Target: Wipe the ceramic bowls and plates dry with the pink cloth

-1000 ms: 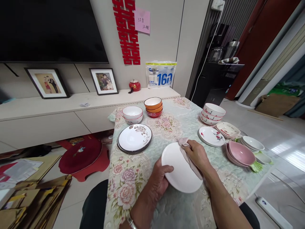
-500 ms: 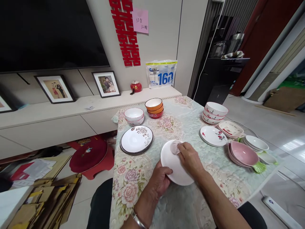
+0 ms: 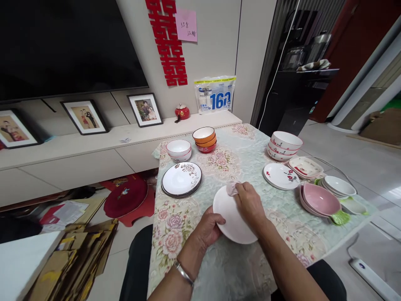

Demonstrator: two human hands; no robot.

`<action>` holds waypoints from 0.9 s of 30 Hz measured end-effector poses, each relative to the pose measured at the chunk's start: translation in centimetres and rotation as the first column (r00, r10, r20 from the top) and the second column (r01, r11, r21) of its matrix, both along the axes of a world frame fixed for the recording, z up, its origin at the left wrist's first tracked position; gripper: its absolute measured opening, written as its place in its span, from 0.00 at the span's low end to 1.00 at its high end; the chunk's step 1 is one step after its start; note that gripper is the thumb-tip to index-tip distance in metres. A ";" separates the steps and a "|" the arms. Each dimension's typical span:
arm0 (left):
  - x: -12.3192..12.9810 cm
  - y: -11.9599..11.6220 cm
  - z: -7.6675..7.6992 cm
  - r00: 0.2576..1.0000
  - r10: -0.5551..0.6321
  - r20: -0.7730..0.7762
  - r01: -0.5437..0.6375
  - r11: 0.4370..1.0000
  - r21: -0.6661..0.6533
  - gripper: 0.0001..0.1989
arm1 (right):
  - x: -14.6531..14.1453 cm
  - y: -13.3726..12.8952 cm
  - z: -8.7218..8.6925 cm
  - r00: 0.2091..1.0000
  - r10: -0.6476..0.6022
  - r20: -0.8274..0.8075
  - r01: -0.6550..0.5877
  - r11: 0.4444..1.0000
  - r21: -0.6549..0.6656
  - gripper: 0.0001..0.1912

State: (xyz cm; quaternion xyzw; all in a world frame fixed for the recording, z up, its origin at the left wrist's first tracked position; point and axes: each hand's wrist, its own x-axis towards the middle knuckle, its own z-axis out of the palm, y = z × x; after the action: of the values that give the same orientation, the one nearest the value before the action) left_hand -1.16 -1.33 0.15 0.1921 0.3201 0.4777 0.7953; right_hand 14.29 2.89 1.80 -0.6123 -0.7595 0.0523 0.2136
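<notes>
A plain white plate (image 3: 232,221) is held tilted above the near part of the table. My left hand (image 3: 209,228) grips its left rim, with the thumb on the upper face. In my right hand (image 3: 249,204) is a small pale pinkish cloth (image 3: 232,189), pressed against the plate close to its far rim. The fingers of my right hand are bunched around the cloth. To the left of the plate lies a stack of dark-rimmed plates (image 3: 181,179) with a brown flower pattern.
White bowls (image 3: 178,149) and orange and red bowls (image 3: 204,138) stand farther back. On the right are flowered bowls (image 3: 284,145), flowered plates (image 3: 281,175), square dishes (image 3: 305,166), pink bowls (image 3: 321,200) and small white bowls (image 3: 340,185). A red stool (image 3: 127,198) stands left of the table.
The cloth and my right hand have shifted slightly along the plate toward its far rim. My left hand keeps its grip. The whole view has turned a little to the left.
</notes>
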 end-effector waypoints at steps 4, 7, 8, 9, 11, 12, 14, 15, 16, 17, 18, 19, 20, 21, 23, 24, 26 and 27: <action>0.0 -0.1 -0.3 1.000 0.005 -0.004 -0.004 1.000 0.030 0.26 | -1.9 -1.2 0.5 0.894 0.425 -0.141 -0.435 0.900 -0.041 0.09; 0.0 -0.2 -0.3 1.000 0.001 0.014 -0.002 0.999 0.046 0.35 | -0.9 -0.7 0.8 0.923 0.362 -0.127 -0.374 0.923 -0.092 0.10; -0.1 -0.2 -0.2 1.000 -0.009 0.025 0.008 0.999 0.053 0.39 | -0.2 -0.3 0.8 0.964 0.250 -0.089 -0.258 0.961 -0.103 0.11; -0.1 -0.2 -0.2 0.999 -0.022 0.036 0.019 0.998 0.061 0.42 | 0.5 0.0 0.8 0.993 0.111 -0.044 -0.115 0.988 -0.099 0.12; -0.2 -0.2 -0.2 0.998 -0.043 0.051 0.039 0.996 0.080 0.46 | 1.6 0.6 0.8 0.994 -0.104 0.041 0.108 0.990 -0.086 0.13; -0.2 -0.2 -0.2 0.997 -0.051 0.054 0.046 0.995 0.087 0.47 | 2.0 0.7 0.8 0.985 -0.156 0.068 0.161 0.984 -0.077 0.14; -0.2 -0.2 -0.4 0.996 -0.058 0.062 0.052 0.994 0.098 0.46 | 2.4 0.8 0.8 0.987 -0.139 0.078 0.143 0.988 -0.050 0.14; -0.2 -0.2 -0.4 0.996 -0.054 0.067 0.047 0.994 0.100 0.44 | 2.4 0.7 0.7 0.994 -0.092 0.061 0.095 0.995 -0.032 0.14; -0.2 -0.1 -0.5 0.996 -0.049 0.073 0.042 0.994 0.097 0.42 | 2.4 0.6 0.7 0.999 -0.036 0.032 0.037 0.999 -0.022 0.13; -0.2 -0.1 -0.4 0.996 -0.044 0.077 0.037 0.995 0.088 0.38 | 2.5 0.6 0.7 1.000 0.020 -0.008 -0.021 0.999 -0.030 0.13; -0.2 -0.2 -0.4 0.996 -0.041 0.081 0.035 0.997 0.073 0.35 | 2.6 0.6 0.6 0.996 0.066 -0.058 -0.070 0.996 -0.058 0.13; -0.1 -0.2 -0.3 0.996 -0.039 0.083 0.035 0.998 0.052 0.31 | 2.7 0.7 0.5 0.989 0.094 -0.111 -0.105 0.989 -0.100 0.13; 0.0 -0.2 -0.2 0.996 -0.033 0.085 0.031 0.999 0.028 0.28 | 3.0 0.8 0.4 0.982 0.105 -0.159 -0.128 0.981 -0.145 0.13; 0.1 -0.3 -0.1 0.996 -0.020 0.088 0.020 1.000 0.006 0.26 | 3.2 1.0 0.3 0.977 0.099 -0.191 -0.135 0.974 -0.181 0.13; 0.2 -0.4 0.1 0.995 0.024 0.098 -0.025 1.000 0.002 0.25 | 3.8 1.4 0.1 0.984 0.036 -0.174 -0.071 0.977 -0.203 0.13; 0.3 -0.5 0.1 0.994 0.047 0.102 -0.050 0.998 0.028 0.26 | 4.0 1.5 0.0 0.991 -0.018 -0.136 -0.008 0.981 -0.193 0.13; 0.3 -0.6 0.0 0.992 0.072 0.106 -0.084 0.990 0.113 0.31 | 4.1 1.7 -0.1 0.990 -0.127 -0.057 0.116 0.979 -0.166 0.14; 0.3 -0.7 0.0 0.992 0.075 0.102 -0.090 0.985 0.150 0.35 | 4.0 1.6 -0.1 0.985 -0.172 -0.027 0.166 0.974 -0.154 0.15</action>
State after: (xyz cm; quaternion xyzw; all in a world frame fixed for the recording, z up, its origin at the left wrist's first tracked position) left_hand -0.84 -2.01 0.11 0.2162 0.2512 0.5423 0.7720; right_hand 18.32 4.49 1.70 -0.6880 -0.6939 0.1036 0.1855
